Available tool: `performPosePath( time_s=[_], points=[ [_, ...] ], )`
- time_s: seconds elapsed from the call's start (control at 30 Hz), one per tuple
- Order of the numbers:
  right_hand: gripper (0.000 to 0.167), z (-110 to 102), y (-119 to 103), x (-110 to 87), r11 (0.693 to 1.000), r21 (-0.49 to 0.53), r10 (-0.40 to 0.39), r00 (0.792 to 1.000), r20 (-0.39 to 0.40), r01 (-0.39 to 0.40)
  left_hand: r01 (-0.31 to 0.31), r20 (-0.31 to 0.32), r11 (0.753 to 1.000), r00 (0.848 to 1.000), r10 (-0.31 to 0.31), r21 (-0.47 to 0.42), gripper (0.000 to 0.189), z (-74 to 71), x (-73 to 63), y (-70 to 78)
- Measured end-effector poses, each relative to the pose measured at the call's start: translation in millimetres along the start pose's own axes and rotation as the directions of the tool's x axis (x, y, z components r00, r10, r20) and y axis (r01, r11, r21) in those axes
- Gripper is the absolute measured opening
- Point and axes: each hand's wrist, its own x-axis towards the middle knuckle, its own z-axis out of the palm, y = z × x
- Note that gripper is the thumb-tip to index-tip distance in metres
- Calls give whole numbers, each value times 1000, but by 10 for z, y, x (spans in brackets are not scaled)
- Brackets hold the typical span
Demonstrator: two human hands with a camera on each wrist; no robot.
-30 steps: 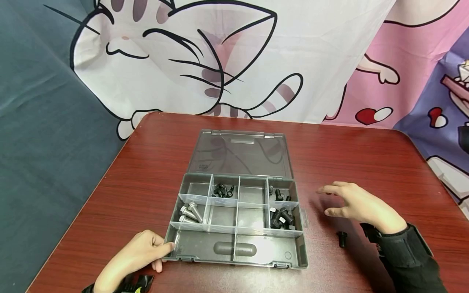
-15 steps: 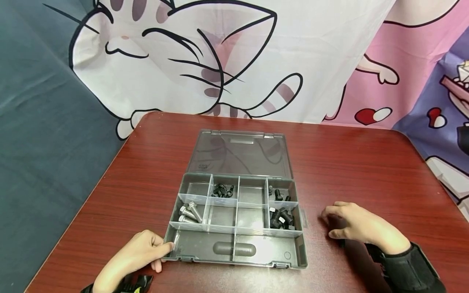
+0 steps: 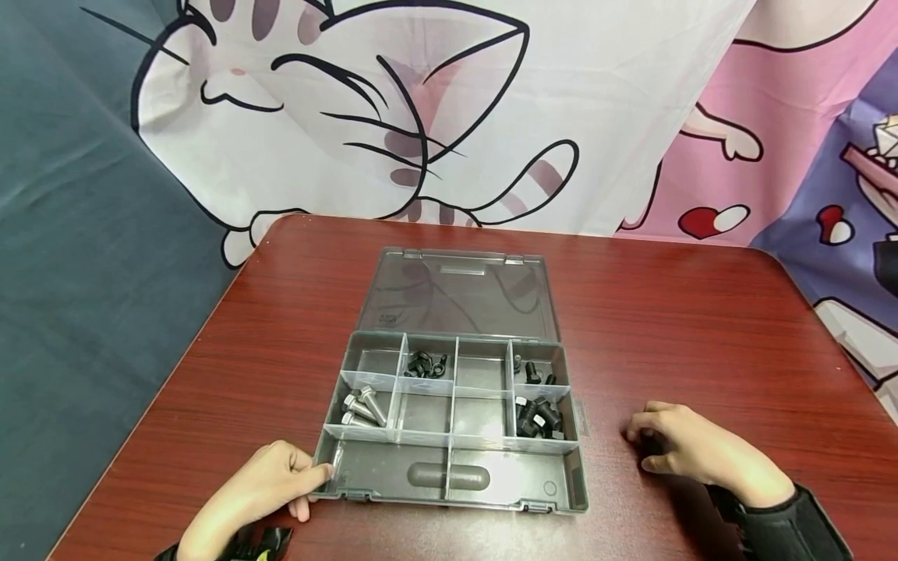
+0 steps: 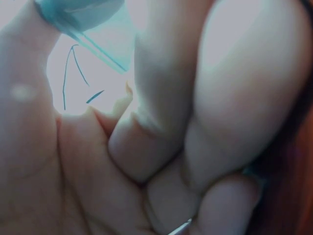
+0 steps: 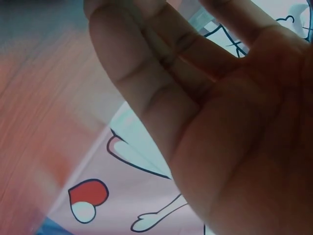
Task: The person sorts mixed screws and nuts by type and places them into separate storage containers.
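A grey, see-through compartment box (image 3: pixel 519 465) lies with its lid (image 3: pixel 459 292) folded back on the table. My left hand (image 3: pixel 270 475) grips its front left corner, thumb over the wall and other fingers curled below. In the left wrist view those curled fingers (image 4: pixel 161 93) fill most of the picture. To the box's right, my right hand (image 3: pixel 701 448) is low over the table, fingers bent downward. It covers the spot where a black bolt lay; whether the fingers pinch the bolt I cannot tell. The right wrist view shows the palm (image 5: pixel 230 142), with the fingertips cut off.
Silver bolts (image 3: pixel 365 407) fill a left compartment. Small black parts (image 3: pixel 426 365) sit in a back one. Black bolts (image 3: pixel 540 417) and smaller black screws (image 3: pixel 533 372) occupy the right compartments. Behind the red-brown table (image 3: pixel 701 312) hangs a cartoon-print cloth (image 3: pixel 617 101).
My right hand has come down toward the front of the table, over the black bolt, which is now hidden. The left hand and the box have stayed in place.
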Motion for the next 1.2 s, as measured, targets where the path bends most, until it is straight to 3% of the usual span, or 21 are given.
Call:
performPosePath(
  time_s=[0.23,0.43,0.73,0.83,1.03,1.2],
  points=[
    [31,17,-34,-34,999,-23,29,1000,5,-29,9,5,1000,1000,-9,2,46,4,-2,-15],
    [35,20,-86,-73,996,-8,89,996,25,-89,-34,-16,999,999,34,4,44,8,-8,-19],
    [46,106,-51,-104,999,-12,33,999,-28,-34,-39,-3,999,999,39,-11,46,4,-8,-21],
    [44,110,-44,-100,999,-4,36,999,-11,-36,-39,-4,999,999,39,-13,46,6,-7,-18],
    [37,87,-72,-80,993,-14,117,991,57,-117,-40,-9,999,999,40,-13,46,6,-7,-12],
    [36,88,-70,-85,993,-14,121,991,65,-120,-36,-5,999,999,35,-12,46,8,-10,-10]
  ],
)
